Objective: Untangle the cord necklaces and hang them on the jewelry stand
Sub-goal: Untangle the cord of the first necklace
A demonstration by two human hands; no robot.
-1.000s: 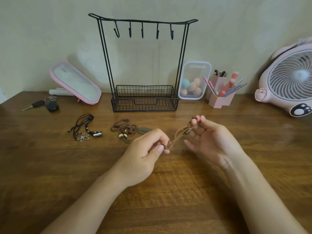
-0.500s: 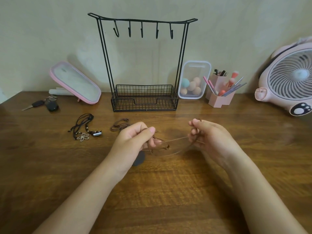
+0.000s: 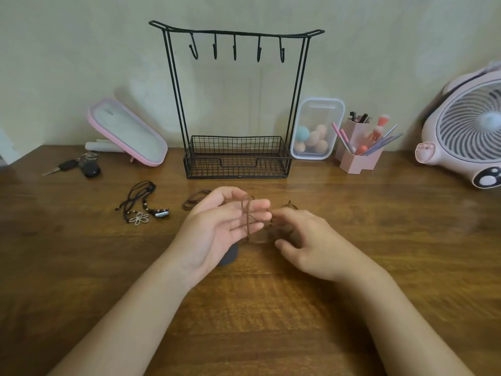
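1. The table [image 3: 379, 267] carries everything. The working zone lies at its middle, in front of the jewelry stand [image 3: 235, 161].
2. All five hooks [image 3: 234, 51] on the stand's top bar are bare, so I judge that no necklace has been hung yet.
3. The left hand [image 3: 217, 232] is raised with the palm turned up and inward. Its fingers [image 3: 257, 206] are extended and close together, and they act as a peg.
4. The right hand [image 3: 311, 245] meets the left fingertips with the knuckles up and the fingers curled. It appears to pinch the cord between thumb and forefinger, but blur hides the exact contact.
5. The brown cord necklace [image 3: 248, 221] is looped over the left fingers and runs across into the right hand, clear of the table.
   - Risk: nothing clamps the loop on the left side, so a tug from the right could slide it off the fingertips.
   - Risk: pulling before the crossing is found could tighten a knot.
6. A second brown cord heap [image 3: 193, 203] lies just behind the left hand, and the black cord necklaces [image 3: 141, 202] lie further left.
   - Risk: slack dragged over the brown heap could snag on it.
7. A dark disc pendant [image 3: 230, 255] shows under the left wrist. I cannot tell whether it hangs or rests on the table.
   - Risk: if it swings, it could twist the cord again.
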